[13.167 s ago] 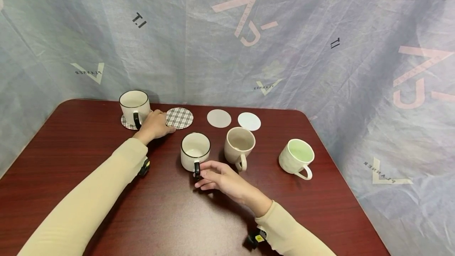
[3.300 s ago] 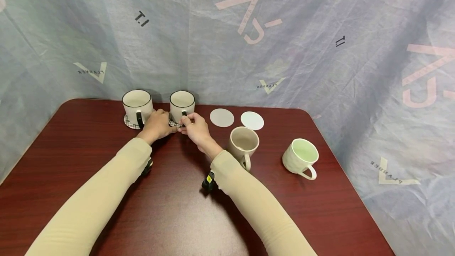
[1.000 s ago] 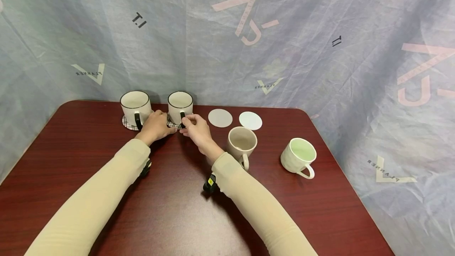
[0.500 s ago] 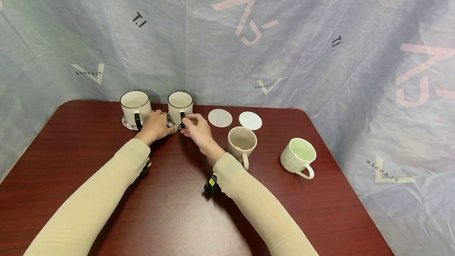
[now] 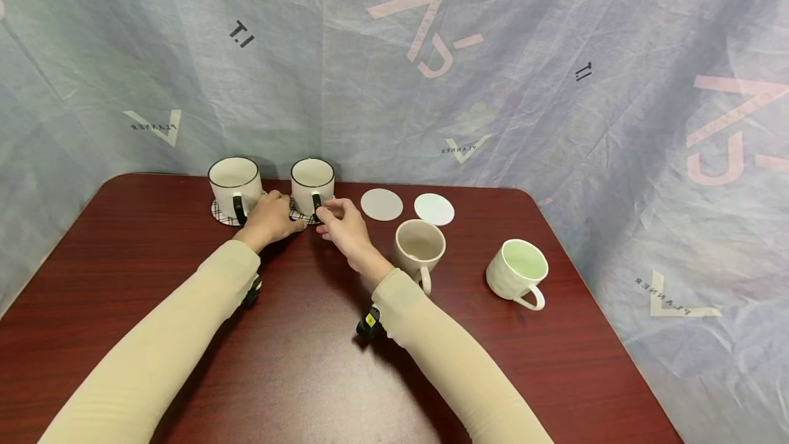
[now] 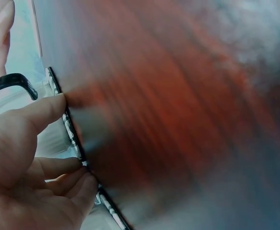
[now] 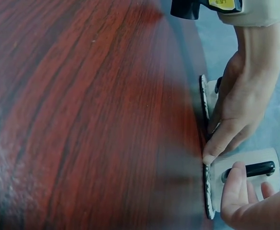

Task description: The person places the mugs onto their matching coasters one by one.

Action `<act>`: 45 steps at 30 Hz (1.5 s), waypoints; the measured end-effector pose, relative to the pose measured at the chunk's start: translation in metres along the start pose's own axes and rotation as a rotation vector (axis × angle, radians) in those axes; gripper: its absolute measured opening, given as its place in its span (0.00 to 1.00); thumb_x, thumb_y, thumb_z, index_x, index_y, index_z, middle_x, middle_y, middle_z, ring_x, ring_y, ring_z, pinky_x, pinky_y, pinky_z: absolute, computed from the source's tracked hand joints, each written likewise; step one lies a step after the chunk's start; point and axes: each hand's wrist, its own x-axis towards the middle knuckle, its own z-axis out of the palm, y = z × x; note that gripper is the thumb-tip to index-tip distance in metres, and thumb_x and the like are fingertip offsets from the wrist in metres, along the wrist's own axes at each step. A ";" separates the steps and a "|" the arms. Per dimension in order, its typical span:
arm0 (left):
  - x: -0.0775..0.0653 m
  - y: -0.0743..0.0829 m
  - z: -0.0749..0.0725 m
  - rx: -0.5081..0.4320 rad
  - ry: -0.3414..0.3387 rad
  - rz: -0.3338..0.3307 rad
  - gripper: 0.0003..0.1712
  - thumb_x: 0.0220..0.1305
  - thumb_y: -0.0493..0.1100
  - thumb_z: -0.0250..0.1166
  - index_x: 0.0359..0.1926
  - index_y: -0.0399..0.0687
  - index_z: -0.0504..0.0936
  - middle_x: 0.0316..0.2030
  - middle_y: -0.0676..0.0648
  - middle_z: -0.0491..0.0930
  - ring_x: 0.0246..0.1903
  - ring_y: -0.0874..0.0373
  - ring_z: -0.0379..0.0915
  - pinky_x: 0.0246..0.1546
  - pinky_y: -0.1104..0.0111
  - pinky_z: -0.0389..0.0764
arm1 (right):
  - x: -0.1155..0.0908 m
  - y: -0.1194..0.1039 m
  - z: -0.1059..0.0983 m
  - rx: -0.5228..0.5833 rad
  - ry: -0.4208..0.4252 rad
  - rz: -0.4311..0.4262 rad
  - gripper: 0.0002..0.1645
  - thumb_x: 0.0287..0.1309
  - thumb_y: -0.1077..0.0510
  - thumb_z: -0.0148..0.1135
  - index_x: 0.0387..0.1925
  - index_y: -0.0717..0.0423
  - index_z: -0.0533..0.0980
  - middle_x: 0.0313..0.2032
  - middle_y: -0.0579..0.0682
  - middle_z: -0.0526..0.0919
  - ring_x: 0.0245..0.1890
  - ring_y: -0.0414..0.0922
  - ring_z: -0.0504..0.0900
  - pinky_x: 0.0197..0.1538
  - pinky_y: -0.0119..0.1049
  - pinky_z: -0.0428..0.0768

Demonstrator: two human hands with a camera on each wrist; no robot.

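Observation:
Two white ribbed mugs with black rims stand upright on plaid round coasters at the back left in the head view: a left mug (image 5: 229, 192) and a right mug (image 5: 305, 197). My left hand (image 5: 269, 218) lies between them. Its thumb touches the right coaster (image 5: 297, 216), and its fingers are at the left coaster (image 5: 220, 214). Beside the right mug's black handle (image 7: 257, 169) my right hand (image 5: 346, 226) has thumb and fingers parted. One fingertip is close by the handle in the right wrist view, and nothing is held.
A plain grey coaster (image 5: 381, 204) and a white coaster (image 5: 434, 209) lie along the back edge. In front of them stands a beige mug (image 5: 409, 262), near the right forearm. Farther right is a pale green mug (image 5: 505, 279). A grey cloth (image 5: 394, 122) hangs behind the table.
Since the oldest frame, the right mug went from mid-table onto its plaid coaster, my right hand at its handle. Lately those fingers have loosened and drawn slightly back. My left hand stays put.

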 end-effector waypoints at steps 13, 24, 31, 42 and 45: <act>-0.001 -0.002 0.005 -0.020 0.027 0.009 0.45 0.70 0.51 0.69 0.69 0.15 0.67 0.67 0.19 0.67 0.69 0.24 0.62 0.72 0.39 0.66 | -0.012 -0.007 -0.006 0.017 -0.008 -0.006 0.25 0.75 0.53 0.63 0.66 0.59 0.74 0.56 0.56 0.83 0.46 0.51 0.91 0.51 0.40 0.88; -0.004 -0.001 0.008 -0.048 0.047 0.025 0.44 0.72 0.50 0.67 0.70 0.15 0.65 0.68 0.20 0.66 0.70 0.24 0.60 0.72 0.38 0.65 | -0.025 -0.016 -0.018 0.050 -0.044 -0.013 0.27 0.76 0.57 0.62 0.69 0.64 0.70 0.60 0.60 0.82 0.48 0.54 0.90 0.52 0.43 0.88; -0.007 -0.002 0.006 -0.047 0.039 0.036 0.45 0.72 0.51 0.66 0.71 0.15 0.64 0.68 0.20 0.65 0.70 0.23 0.60 0.72 0.37 0.65 | -0.036 -0.024 -0.026 0.114 -0.064 -0.021 0.23 0.75 0.59 0.62 0.65 0.61 0.72 0.60 0.60 0.81 0.52 0.62 0.88 0.53 0.45 0.88; -0.016 0.000 -0.001 -0.087 0.036 0.047 0.48 0.75 0.53 0.65 0.75 0.16 0.59 0.72 0.20 0.61 0.71 0.21 0.56 0.72 0.35 0.62 | -0.055 -0.043 -0.053 0.152 -0.152 -0.062 0.26 0.76 0.59 0.60 0.69 0.63 0.67 0.65 0.63 0.74 0.50 0.53 0.87 0.58 0.45 0.86; -0.021 0.002 -0.005 -0.101 0.043 0.054 0.48 0.75 0.52 0.65 0.75 0.17 0.58 0.72 0.21 0.60 0.72 0.22 0.56 0.73 0.35 0.61 | -0.060 -0.048 -0.062 0.152 -0.176 -0.077 0.26 0.76 0.59 0.59 0.69 0.64 0.66 0.66 0.65 0.73 0.55 0.59 0.86 0.59 0.46 0.85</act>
